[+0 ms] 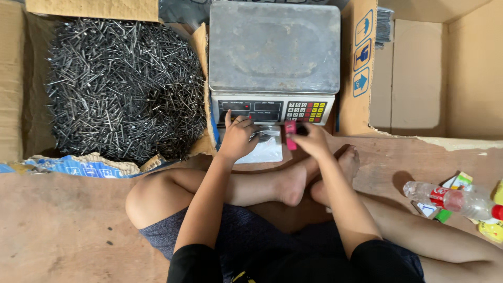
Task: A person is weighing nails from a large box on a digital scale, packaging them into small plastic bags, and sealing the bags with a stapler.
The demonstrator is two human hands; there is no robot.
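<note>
Just in front of the digital scale, the left hand lies with fingers curled down on a small clear plastic bag, seemingly pinning it flat on the floor. The right hand pinches a pink stapler-like tool at the bag's edge. The open carton of dark nails sits left of the scale, within reach of the left hand.

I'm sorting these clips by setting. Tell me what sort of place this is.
Probably a hardware packing spot on a workshop floor: a cardboard box heaped with loose nails, an electronic weighing scale, and the person seated on a worn wooden floor, left hand on a small clear bag.
</note>
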